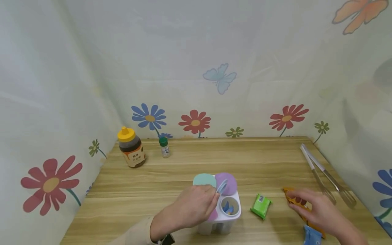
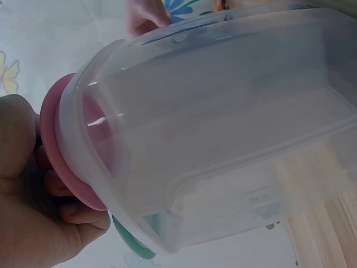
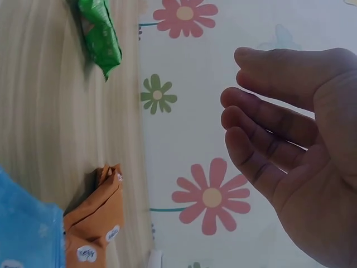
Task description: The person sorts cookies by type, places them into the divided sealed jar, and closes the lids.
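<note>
A white container (image 1: pixel 235 197) with round coloured lids stands at the table's front middle. Its open round compartment (image 1: pixel 230 206) has blue and yellow bits inside. My left hand (image 1: pixel 196 206) is above the container, pinching a tilted light blue lid (image 1: pixel 222 186) at its fingertips. In the left wrist view, curled fingers (image 2: pixel 72 215) lie close behind the pink lid (image 2: pixel 67 145); the container's wall (image 2: pixel 223 111) is translucent. Over an orange packet (image 1: pixel 289 191) hovers my right hand (image 1: pixel 318 211), its fingers loosely bent. The right wrist view shows nothing between those fingers and thumb.
A green packet (image 1: pixel 261 206) lies between container and right hand. Near the front edge is a blue packet (image 1: pixel 312 235). Metal tongs (image 1: pixel 324 173) lie along the right side. At the back left stand a yellow-capped bottle (image 1: pixel 131 149) and a small green-capped jar (image 1: pixel 164 149).
</note>
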A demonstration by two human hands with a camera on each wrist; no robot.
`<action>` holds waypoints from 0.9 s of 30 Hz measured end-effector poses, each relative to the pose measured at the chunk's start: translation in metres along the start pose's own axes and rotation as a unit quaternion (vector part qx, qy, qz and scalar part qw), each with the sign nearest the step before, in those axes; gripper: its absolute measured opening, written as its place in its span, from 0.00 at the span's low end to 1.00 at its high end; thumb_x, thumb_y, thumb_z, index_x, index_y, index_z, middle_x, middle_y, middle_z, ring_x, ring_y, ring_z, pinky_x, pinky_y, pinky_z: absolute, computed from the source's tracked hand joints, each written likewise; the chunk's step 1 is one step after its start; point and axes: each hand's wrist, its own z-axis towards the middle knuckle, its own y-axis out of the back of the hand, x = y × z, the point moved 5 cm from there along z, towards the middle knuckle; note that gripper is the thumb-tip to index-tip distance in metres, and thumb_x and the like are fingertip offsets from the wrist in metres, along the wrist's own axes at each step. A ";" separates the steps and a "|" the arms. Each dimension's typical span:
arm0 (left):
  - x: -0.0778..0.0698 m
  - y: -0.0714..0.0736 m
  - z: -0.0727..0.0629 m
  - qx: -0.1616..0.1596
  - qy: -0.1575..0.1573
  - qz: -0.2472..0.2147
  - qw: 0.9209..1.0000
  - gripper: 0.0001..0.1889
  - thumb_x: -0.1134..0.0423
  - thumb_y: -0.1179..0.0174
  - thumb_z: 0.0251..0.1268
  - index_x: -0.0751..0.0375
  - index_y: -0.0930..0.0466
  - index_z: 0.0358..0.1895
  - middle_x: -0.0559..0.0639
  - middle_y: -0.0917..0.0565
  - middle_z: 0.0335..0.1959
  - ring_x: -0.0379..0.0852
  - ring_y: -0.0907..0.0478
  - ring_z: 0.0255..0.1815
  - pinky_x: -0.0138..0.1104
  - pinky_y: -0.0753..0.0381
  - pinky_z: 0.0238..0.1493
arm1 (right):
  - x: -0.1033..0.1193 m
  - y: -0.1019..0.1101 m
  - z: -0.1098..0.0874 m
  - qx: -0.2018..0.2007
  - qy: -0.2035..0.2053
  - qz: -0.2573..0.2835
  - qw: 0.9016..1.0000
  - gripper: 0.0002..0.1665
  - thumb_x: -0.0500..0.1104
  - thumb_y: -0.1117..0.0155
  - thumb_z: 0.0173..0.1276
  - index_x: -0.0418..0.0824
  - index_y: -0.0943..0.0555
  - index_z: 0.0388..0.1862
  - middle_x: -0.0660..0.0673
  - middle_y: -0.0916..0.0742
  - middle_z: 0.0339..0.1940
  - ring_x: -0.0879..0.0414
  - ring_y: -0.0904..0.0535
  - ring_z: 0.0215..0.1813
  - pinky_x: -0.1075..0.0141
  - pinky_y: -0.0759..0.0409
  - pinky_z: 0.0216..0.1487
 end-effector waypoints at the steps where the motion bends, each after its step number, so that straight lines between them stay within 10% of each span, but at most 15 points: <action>1: 0.000 0.000 0.000 0.000 0.000 0.000 1.000 0.16 0.59 0.54 0.75 0.52 0.30 0.23 0.38 0.35 0.19 0.32 0.41 0.17 0.22 0.41 0.17 | -0.001 -0.001 -0.002 0.001 -0.004 -0.004 1.000 0.25 0.33 0.20 0.43 0.51 0.15 0.41 0.59 0.14 0.34 0.70 0.24 0.31 0.73 0.25 0.28; 13: 0.001 -0.001 -0.001 -0.005 0.000 -0.001 1.000 0.16 0.58 0.54 0.75 0.52 0.29 0.23 0.38 0.35 0.19 0.32 0.40 0.18 0.22 0.41 0.18 | -0.018 -0.011 -0.022 0.047 -0.045 -0.025 0.998 0.21 0.36 0.21 0.47 0.44 0.16 0.42 0.53 0.14 0.34 0.73 0.27 0.32 0.71 0.25 0.27; 19: 0.001 -0.003 -0.002 -0.004 -0.001 0.003 1.000 0.16 0.58 0.54 0.75 0.51 0.29 0.24 0.38 0.34 0.20 0.32 0.40 0.18 0.22 0.41 0.18 | -0.032 -0.021 -0.036 0.174 -0.110 0.001 0.979 0.18 0.43 0.26 0.56 0.41 0.17 0.45 0.56 0.17 0.34 0.74 0.32 0.30 0.70 0.27 0.27; 27: 0.001 -0.002 -0.002 -0.012 -0.006 0.006 1.000 0.17 0.58 0.54 0.75 0.51 0.30 0.23 0.38 0.35 0.19 0.32 0.41 0.18 0.21 0.42 0.18 | -0.045 -0.028 -0.048 0.246 -0.149 0.032 0.957 0.24 0.47 0.27 0.58 0.36 0.19 0.49 0.53 0.16 0.37 0.73 0.31 0.30 0.72 0.27 0.28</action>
